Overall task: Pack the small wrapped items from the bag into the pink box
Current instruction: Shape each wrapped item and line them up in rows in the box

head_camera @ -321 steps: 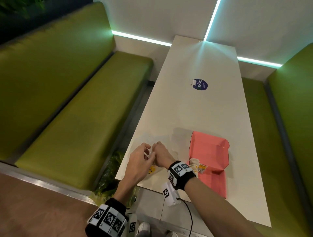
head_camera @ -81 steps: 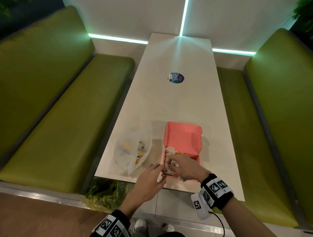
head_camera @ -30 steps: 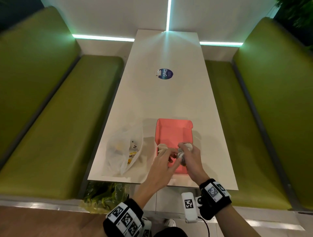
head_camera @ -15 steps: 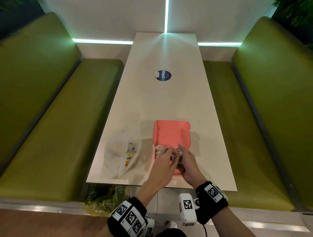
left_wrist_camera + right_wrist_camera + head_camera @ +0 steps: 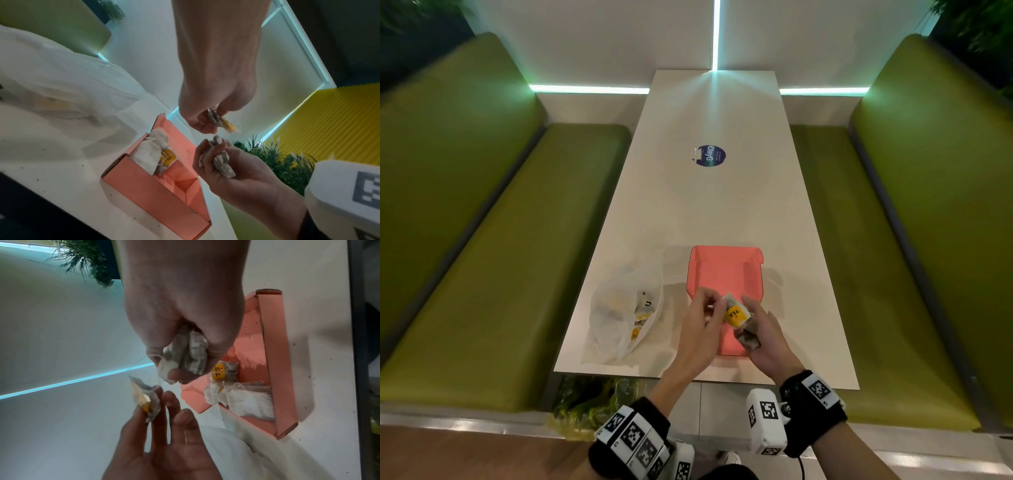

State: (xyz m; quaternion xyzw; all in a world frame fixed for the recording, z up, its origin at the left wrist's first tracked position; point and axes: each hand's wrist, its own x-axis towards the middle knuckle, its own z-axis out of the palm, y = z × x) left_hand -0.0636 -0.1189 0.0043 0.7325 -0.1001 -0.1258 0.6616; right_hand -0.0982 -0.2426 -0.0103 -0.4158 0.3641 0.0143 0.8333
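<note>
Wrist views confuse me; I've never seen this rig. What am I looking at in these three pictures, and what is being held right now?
There is no machine here: a person works bare-handed, wearing one camera on the head and one on each wrist. The head view looks down on a white table between green benches. On it lie a clear plastic bag with tagged items inside and an open pink box. Each wrist view looks along its own hand, so that hand enters from the top and the other from below. The left hand pinches a single tea bag with a yellow tag. The right hand grips a bundle of tea bags. Several packed tea bags lie in the box.
</note>
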